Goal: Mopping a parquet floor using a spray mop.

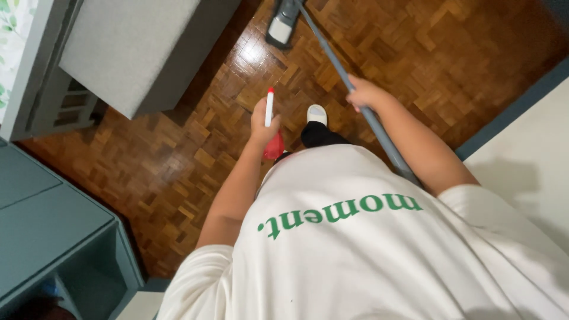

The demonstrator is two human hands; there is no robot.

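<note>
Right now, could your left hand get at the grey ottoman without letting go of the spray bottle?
Probably not. The left hand is shut around the spray bottle, so no fingers are free, and the ottoman stands apart across bare parquet.

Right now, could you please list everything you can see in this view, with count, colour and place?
Mop handle: one, grey, running from the top centre down past the right arm.
Mop head: one, grey and black, on the floor at the top.
Spray bottle: one, red with a white nozzle, centre.
Parquet floor: one, brown wood, across the middle.
Upholstered block: one, grey, top left.
Cabinet: one, blue-grey, lower left.
Slipper: one, white, centre.
T-shirt: one, cream, bottom.
Left hand: one, holding the spray bottle.
Right hand: one, gripping the mop handle.
</note>
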